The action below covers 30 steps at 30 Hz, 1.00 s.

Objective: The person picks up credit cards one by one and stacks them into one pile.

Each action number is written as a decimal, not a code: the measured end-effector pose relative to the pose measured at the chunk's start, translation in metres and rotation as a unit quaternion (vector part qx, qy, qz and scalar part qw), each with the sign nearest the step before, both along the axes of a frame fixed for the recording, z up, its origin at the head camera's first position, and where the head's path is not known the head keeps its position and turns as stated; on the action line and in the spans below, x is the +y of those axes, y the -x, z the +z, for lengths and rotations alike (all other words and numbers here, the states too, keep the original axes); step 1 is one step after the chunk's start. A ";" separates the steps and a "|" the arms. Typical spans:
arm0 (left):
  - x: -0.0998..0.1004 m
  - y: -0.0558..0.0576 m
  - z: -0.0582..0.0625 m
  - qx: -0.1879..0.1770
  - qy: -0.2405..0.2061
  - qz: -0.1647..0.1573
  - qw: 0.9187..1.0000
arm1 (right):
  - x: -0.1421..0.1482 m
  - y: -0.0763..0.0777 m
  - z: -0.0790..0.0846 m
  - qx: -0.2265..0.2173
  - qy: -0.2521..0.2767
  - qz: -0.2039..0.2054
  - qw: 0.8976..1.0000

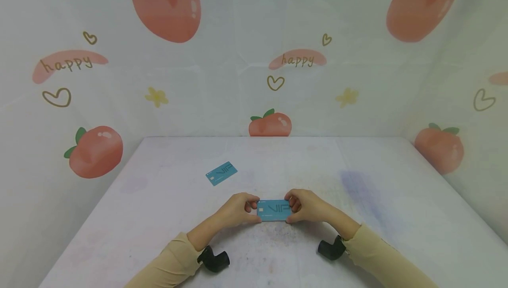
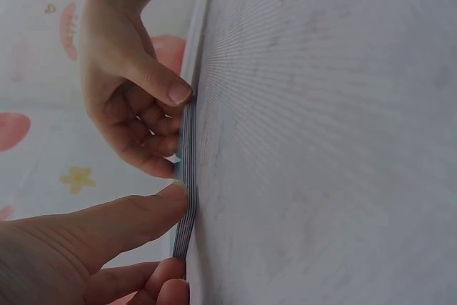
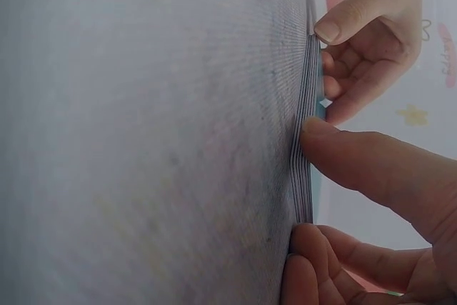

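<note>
A stack of blue VIP cards [image 1: 274, 211] lies flat at the middle front of the table, its several layered edges [image 2: 189, 155] showing in the left wrist view. My left hand [image 1: 239, 210] grips its left end, thumb at the near corner and fingers at the far one. At the opposite end my right hand [image 1: 307, 206] pinches the stack the same way, its thumb [image 3: 357, 158] against the layered near side in the right wrist view. Farther back and to the left, a single blue VIP card [image 1: 221, 173] rests at a slant, face up.
Pale cloth covers the table [image 1: 158, 217]. A printed curtain [image 1: 222, 72] with fruit, hearts and lettering rises behind the table's back edge and along both sides. Black elbow-shaped pieces [image 1: 215, 259] sit at both wrists, just above the tabletop.
</note>
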<state>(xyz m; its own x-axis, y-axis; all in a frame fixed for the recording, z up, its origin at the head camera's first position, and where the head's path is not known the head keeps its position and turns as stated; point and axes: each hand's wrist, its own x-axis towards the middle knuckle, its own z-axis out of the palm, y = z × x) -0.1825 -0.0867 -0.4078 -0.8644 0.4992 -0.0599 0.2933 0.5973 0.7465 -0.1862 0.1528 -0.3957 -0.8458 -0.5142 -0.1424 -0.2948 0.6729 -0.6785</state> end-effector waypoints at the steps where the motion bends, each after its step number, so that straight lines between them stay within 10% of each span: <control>1: 0.000 0.000 0.000 0.000 0.001 0.000 1.000 | 0.000 0.000 0.000 0.000 -0.001 0.000 1.000; 30: -0.005 0.001 0.001 -0.007 0.000 -0.011 1.000 | 0.002 0.002 0.000 0.000 -0.008 0.004 1.000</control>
<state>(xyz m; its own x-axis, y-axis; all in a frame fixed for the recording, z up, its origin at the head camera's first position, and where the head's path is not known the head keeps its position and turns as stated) -0.1839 -0.0917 -0.4073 -0.8526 0.5175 -0.0719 0.2955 0.5911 0.7505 -0.1884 0.1548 -0.3956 -0.8421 -0.5181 -0.1500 -0.3001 0.6810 -0.6680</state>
